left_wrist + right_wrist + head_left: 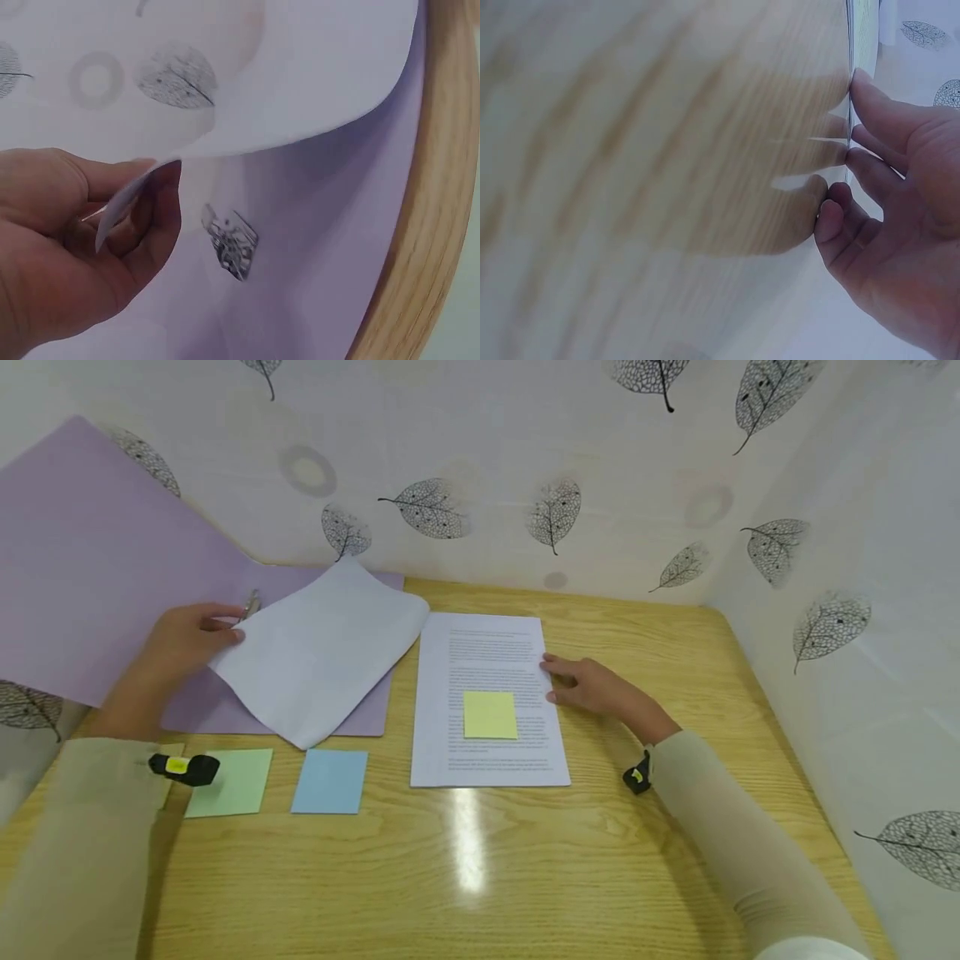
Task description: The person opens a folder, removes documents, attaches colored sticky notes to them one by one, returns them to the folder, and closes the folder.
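Observation:
My left hand [183, 639] pinches a corner of a white sheet of paper [322, 652] between thumb and fingers. The sheet is raised and bowed over an open purple folder [360, 718]. In the left wrist view, the folder's metal clip [231, 241] shows just past the fingers [161, 232]. With its fingertips, my right hand [600, 685] touches the right edge of a printed paper stack [495, 647] lying on the table. A yellow sticky note [490, 715] lies on that stack. Seen from the right wrist, the fingers [870, 176] meet the stack's side edge.
The folder's cover [112, 552] stands tilted up against the patterned wall covering [480, 443]. A green note [232, 782] and a blue note [330, 782] lie on the wooden table [337, 885]. Another yellowish note [169, 772] is partly hidden by the left sleeve.

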The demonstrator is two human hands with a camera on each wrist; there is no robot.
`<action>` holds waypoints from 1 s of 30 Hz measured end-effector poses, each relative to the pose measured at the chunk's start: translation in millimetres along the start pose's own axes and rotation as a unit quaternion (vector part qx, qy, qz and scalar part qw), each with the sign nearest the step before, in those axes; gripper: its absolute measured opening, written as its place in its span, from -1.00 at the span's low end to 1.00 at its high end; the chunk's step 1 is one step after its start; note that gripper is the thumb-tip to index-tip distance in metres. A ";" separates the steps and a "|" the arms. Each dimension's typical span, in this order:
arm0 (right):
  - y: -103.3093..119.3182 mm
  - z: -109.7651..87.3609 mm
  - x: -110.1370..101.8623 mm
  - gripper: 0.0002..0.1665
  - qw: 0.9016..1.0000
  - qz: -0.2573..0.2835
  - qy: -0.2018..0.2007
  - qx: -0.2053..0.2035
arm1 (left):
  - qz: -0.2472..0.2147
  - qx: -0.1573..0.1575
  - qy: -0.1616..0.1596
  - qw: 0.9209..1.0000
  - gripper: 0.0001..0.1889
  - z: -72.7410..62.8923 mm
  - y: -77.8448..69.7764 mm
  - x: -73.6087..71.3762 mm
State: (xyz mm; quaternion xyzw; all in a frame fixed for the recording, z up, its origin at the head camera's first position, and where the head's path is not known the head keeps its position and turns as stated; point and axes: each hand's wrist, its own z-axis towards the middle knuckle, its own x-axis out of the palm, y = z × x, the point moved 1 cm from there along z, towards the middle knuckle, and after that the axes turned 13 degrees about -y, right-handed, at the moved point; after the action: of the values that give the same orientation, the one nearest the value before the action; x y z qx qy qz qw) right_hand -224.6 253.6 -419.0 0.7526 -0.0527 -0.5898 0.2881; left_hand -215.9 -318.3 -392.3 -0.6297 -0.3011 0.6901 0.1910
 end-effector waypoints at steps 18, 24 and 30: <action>3.1 -1.5 -0.5 -0.20 1.000 0.003 0.001 0.021 | -0.313 0.012 0.023 0.950 -0.60 -61.3 -93.8 -7.7; 0.6 -0.1 1.1 -0.20 1.000 -0.002 -0.004 0.004 | -0.382 0.017 0.065 0.922 -0.60 -73.2 -124.3 14.0; 0.9 -0.6 0.8 -0.20 1.000 -0.006 -0.009 -0.008 | -0.386 0.011 0.115 0.915 -0.54 -81.1 -144.4 51.1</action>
State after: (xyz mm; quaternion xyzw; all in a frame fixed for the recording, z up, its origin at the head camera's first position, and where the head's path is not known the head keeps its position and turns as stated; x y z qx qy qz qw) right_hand -223.6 252.8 -419.2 0.7451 -0.0462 -0.5988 0.2901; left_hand -159.7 -163.6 -338.1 -0.5372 -0.4889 0.4891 0.4828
